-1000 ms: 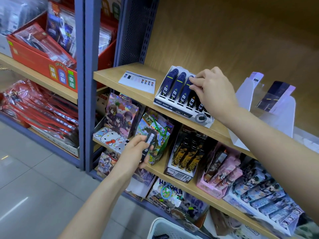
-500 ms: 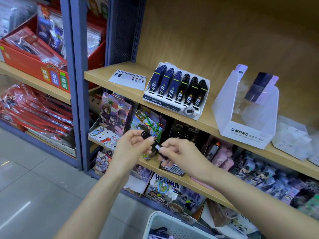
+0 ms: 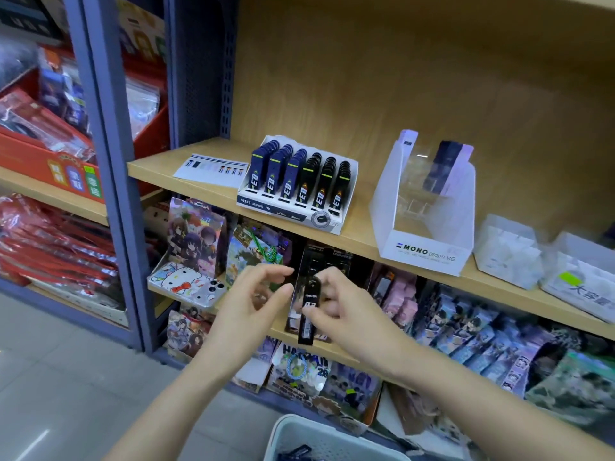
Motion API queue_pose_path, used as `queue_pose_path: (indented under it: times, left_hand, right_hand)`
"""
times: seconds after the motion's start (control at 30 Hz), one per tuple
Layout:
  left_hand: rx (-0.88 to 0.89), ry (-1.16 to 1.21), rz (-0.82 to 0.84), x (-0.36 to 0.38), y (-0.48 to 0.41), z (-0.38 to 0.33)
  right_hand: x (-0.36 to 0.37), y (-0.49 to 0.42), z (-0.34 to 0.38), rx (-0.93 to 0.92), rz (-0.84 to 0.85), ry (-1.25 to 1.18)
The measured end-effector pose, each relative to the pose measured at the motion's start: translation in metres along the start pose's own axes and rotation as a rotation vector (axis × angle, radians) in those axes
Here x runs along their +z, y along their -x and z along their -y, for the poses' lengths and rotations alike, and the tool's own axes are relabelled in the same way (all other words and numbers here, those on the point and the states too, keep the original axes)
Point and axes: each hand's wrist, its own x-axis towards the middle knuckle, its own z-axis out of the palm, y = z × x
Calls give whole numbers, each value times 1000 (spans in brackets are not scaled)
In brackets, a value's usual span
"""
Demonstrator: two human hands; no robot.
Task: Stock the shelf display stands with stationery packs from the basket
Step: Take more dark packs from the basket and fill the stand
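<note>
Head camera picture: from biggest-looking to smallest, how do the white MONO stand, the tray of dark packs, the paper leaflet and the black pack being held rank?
1. White MONO stand
2. Tray of dark packs, not far behind
3. Paper leaflet
4. Black pack, smallest even though it is nearest the camera

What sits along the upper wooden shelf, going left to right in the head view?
Flat printed leaflet → white stand of blue and black packs → white MONO graph stand → clear plastic tub → second clear tub with a green label, at the right edge.
</note>
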Motion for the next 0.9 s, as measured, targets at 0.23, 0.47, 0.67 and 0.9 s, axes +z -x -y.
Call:
queue_pose_path:
  times: [0.23, 0.47, 0.67, 0.9]
  left_hand:
    - [-80, 14, 155, 16, -31, -37]
    - [-321, 382, 385, 51, -35, -49]
    - [-182, 270, 172, 33, -48, -54]
    - [309, -656, -29, 12, -84, -35]
  right_hand:
    - [-46, -28, 14, 88, -190, -101]
    - [-51, -53, 36, -25, -313, -204]
    - [-68, -69, 36, -114, -411, -20]
    - [-96, -80, 29, -173, -600, -21]
